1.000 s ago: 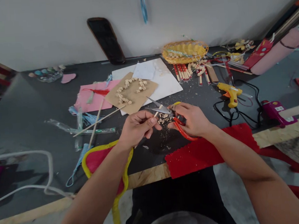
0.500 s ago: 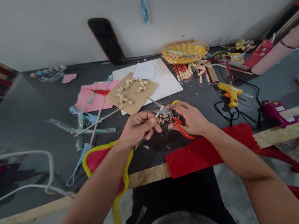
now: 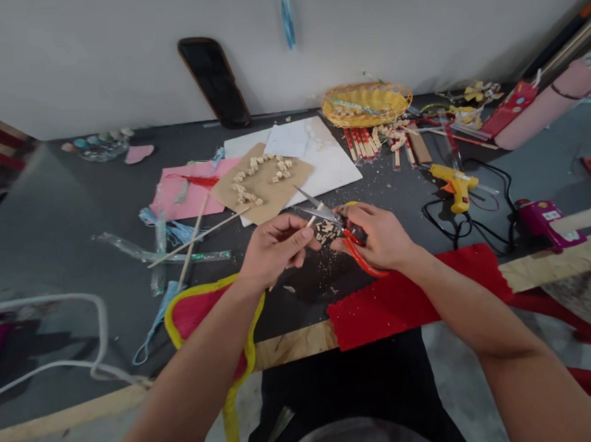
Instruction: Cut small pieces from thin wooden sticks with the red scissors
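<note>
My left hand (image 3: 280,248) pinches a thin wooden stick (image 3: 315,216), whose upper end lies between the parted blades of a pair of scissors. Those scissors (image 3: 362,253), with red and yellow handles, are gripped in my right hand (image 3: 376,236). Under the blades, short cut pieces of stick (image 3: 327,231) lie in a small heap on the dark table, with fine crumbs around them. Farther back, a curved row of small glued wooden bits (image 3: 243,177) rests on a brown card (image 3: 274,199). The stick's lower end shows below my left hand.
Two loose sticks (image 3: 191,244) and blue tassels (image 3: 176,228) lie left. A yellow glue gun (image 3: 456,184) with a black cord lies right, before a pink bottle (image 3: 551,105). A wicker basket (image 3: 366,103) stands at the back. Red cloth (image 3: 381,312) overhangs the front edge.
The scissor blades have opened slightly wider around the stick, and its end shows more clearly between them. Both hands stay in nearly the same place.
</note>
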Action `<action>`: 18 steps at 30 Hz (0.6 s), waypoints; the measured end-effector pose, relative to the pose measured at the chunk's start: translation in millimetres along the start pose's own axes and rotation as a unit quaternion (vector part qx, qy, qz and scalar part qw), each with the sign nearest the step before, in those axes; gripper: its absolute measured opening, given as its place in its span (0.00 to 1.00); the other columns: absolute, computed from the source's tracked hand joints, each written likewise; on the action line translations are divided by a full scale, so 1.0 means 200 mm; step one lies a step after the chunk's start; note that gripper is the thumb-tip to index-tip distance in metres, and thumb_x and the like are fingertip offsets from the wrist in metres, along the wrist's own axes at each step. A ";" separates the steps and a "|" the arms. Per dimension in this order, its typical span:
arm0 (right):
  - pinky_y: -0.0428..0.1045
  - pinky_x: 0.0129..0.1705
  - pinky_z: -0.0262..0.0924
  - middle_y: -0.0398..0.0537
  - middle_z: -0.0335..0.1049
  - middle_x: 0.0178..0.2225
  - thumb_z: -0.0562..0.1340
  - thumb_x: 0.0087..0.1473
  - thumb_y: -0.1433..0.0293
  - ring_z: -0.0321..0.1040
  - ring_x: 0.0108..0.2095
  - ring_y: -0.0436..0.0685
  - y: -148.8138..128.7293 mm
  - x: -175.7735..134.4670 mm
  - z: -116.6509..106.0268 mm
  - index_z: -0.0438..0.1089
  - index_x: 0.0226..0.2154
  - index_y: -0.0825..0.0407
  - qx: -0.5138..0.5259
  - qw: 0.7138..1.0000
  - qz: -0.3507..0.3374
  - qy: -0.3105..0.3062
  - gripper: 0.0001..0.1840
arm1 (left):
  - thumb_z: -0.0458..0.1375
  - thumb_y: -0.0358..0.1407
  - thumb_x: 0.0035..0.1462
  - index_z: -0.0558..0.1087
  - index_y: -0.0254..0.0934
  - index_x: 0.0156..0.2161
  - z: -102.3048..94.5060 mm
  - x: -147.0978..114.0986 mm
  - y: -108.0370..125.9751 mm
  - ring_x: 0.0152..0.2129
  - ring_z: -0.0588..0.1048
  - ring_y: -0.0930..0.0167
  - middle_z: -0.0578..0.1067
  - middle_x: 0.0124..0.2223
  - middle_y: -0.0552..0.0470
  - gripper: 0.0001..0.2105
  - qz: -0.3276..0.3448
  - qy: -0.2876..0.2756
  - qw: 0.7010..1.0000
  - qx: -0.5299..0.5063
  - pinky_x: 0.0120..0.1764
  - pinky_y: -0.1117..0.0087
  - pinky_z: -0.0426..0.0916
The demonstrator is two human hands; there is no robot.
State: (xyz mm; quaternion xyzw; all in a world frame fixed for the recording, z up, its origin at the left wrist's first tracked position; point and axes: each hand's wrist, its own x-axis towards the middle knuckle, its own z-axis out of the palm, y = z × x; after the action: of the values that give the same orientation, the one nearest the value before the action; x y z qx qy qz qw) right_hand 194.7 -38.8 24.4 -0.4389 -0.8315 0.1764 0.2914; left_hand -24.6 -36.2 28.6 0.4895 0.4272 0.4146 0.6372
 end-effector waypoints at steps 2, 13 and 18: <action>0.55 0.44 0.68 0.58 0.72 0.49 0.60 0.54 0.47 0.71 0.44 0.62 0.01 0.00 0.01 0.67 0.48 0.53 0.009 1.000 0.005 -0.003 0.30 | 0.68 0.40 0.48 0.71 0.32 0.30 0.01 0.00 0.00 0.11 0.66 0.81 0.79 0.26 0.50 0.13 0.013 0.026 0.999 0.018 0.12 0.81 0.54; 0.61 0.54 0.63 0.58 0.68 0.51 0.61 0.53 0.48 0.65 0.53 0.65 0.08 0.01 0.02 0.62 0.54 0.51 0.011 0.999 -0.033 -0.028 0.33 | 0.65 0.43 0.51 0.72 0.32 0.28 -0.02 0.01 -0.03 0.10 0.65 0.81 0.80 0.26 0.47 0.14 0.010 -0.014 0.999 0.038 0.13 0.79 0.54; 0.58 0.50 0.66 0.59 0.70 0.50 0.60 0.54 0.47 0.68 0.50 0.64 0.07 0.01 0.01 0.65 0.52 0.53 0.024 0.999 -0.042 -0.022 0.33 | 0.66 0.42 0.51 0.72 0.32 0.28 -0.02 0.01 -0.03 0.10 0.65 0.81 0.79 0.26 0.49 0.14 0.008 -0.015 0.999 0.030 0.14 0.79 0.55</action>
State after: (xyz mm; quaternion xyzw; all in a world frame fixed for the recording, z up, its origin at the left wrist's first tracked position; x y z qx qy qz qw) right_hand 200.6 -29.2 16.7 -0.3923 -0.8512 0.1931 0.2903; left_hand -27.8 -34.8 22.8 0.5183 0.4260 0.3994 0.6248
